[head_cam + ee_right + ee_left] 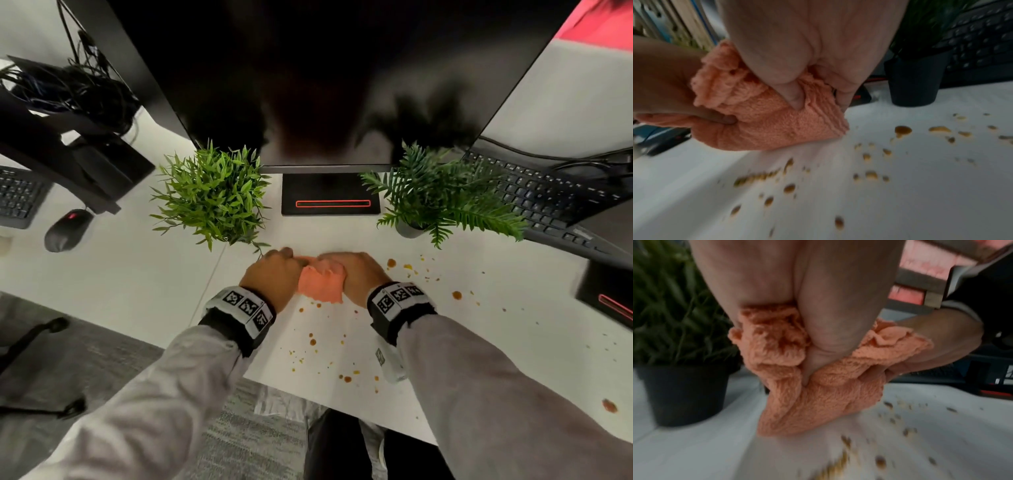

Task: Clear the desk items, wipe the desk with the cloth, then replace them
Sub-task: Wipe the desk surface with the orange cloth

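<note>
Fingers [813, 363] of our left hand [270, 277] curl into the cloth [320, 284] and pinch a fold of it; those of our right hand [356, 274] do likewise, one fingertip [795, 100] dug into the pile.

Cloth: orange terry, bunched into a wad between both hands, on the white desk [137, 291] in front of the monitor base [330, 193]. We read its long axis as running roughly away from us, its near edge hanging toward our body and touching the desk top. Its lower corner points down at the surface in both wrist views.

Hands: side by side, knuckles up, thumbs inward and nearly touching; both wrists carry marker bands, forearms in grey sleeves converging from below.

Stains [457, 295]: brown and yellow drops scattered on the desk, mostly to the right of and nearer to us than the cloth.

Plants: left plant [212, 195] and right plant [442, 195], each potted, flanking the monitor base, just beyond the hands.

Also present: keyboard [548, 198] at right, mouse [66, 229] at left.
</note>
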